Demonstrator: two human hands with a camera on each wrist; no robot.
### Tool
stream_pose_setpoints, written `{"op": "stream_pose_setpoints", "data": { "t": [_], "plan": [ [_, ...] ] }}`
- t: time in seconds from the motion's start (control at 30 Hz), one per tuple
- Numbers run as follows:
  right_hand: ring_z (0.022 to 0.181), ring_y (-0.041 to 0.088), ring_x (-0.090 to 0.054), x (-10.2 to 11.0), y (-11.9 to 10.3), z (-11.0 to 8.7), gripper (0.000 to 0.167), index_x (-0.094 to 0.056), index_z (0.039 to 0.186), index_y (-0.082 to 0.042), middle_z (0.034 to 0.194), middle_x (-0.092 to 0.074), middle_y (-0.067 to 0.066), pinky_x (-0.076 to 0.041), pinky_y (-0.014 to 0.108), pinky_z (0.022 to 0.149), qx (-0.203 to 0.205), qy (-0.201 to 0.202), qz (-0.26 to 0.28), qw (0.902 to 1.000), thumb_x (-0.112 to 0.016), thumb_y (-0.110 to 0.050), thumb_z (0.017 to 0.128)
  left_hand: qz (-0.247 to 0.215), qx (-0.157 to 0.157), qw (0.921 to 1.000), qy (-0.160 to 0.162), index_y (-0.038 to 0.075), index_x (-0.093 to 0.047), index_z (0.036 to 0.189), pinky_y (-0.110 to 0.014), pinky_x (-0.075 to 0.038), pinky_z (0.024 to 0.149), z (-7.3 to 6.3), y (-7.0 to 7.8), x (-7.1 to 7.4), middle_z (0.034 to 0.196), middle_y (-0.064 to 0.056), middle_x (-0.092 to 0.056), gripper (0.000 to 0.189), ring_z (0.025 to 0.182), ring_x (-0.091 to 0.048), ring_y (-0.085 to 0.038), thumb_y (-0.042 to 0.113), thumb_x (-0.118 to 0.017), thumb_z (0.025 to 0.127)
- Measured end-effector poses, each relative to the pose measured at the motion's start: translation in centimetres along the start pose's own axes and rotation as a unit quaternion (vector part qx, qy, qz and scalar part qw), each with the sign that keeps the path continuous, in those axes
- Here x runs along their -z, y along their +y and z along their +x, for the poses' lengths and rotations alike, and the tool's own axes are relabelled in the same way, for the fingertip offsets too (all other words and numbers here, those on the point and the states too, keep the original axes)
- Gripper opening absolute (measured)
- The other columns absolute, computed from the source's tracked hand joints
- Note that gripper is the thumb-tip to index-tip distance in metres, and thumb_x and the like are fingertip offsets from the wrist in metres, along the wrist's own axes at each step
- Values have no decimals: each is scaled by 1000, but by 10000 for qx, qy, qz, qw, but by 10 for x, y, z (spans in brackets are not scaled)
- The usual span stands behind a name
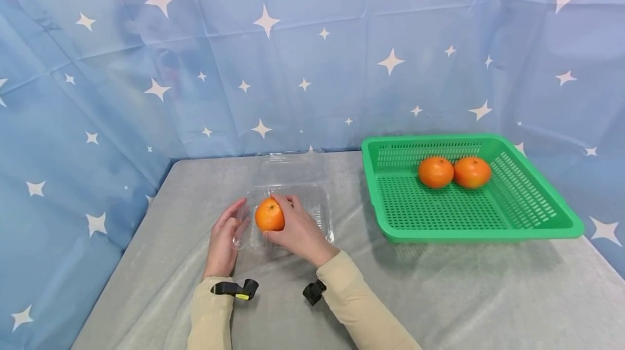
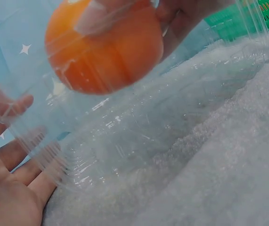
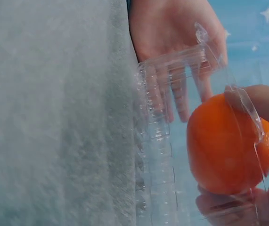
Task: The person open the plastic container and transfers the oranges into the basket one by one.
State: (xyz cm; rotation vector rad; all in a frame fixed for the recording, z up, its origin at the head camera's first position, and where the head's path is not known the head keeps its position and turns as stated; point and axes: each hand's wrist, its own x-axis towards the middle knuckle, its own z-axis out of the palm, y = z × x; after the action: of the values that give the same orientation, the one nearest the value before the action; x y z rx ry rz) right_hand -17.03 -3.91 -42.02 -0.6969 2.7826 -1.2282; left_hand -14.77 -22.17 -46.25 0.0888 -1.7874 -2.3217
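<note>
An orange (image 1: 269,215) is gripped between the thumb and fingers of my right hand (image 1: 300,233). It is held at the left part of a clear plastic clamshell box (image 1: 328,214), whose lid (image 1: 295,164) lies folded back toward the curtain. My left hand (image 1: 223,241) rests at the box's left side, touching it. In the left wrist view, the left hand's fingers (image 2: 28,162) are extended along the clear wall. The right wrist view shows the orange (image 3: 226,146) through the plastic; an orange-coloured patch beside it is partly hidden by the fingers, and I cannot tell what it is.
To the right stands a green plastic basket (image 1: 397,234) with two oranges (image 1: 454,172) near its back wall. Grey cloth (image 1: 161,263) covers the table. A blue curtain (image 1: 312,106) with white stars hangs along the back and left edges.
</note>
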Motion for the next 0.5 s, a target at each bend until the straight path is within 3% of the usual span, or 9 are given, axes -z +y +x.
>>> {"op": "stream_pose_setpoints", "data": {
  "t": [0.5],
  "plan": [
    [89, 15, -52, 16, -4, 0, 77, -31, 136, -32, 123, -38, -3, -47, 32, 70, 162, 120, 590, 9981, -70, -41, 70, 75, -29, 9999, 72, -1, -45, 125, -32, -35, 97, 2, -1, 0, 133, -5, -40, 43, 123, -39, -19, -3, -31, 85]
  ]
}}
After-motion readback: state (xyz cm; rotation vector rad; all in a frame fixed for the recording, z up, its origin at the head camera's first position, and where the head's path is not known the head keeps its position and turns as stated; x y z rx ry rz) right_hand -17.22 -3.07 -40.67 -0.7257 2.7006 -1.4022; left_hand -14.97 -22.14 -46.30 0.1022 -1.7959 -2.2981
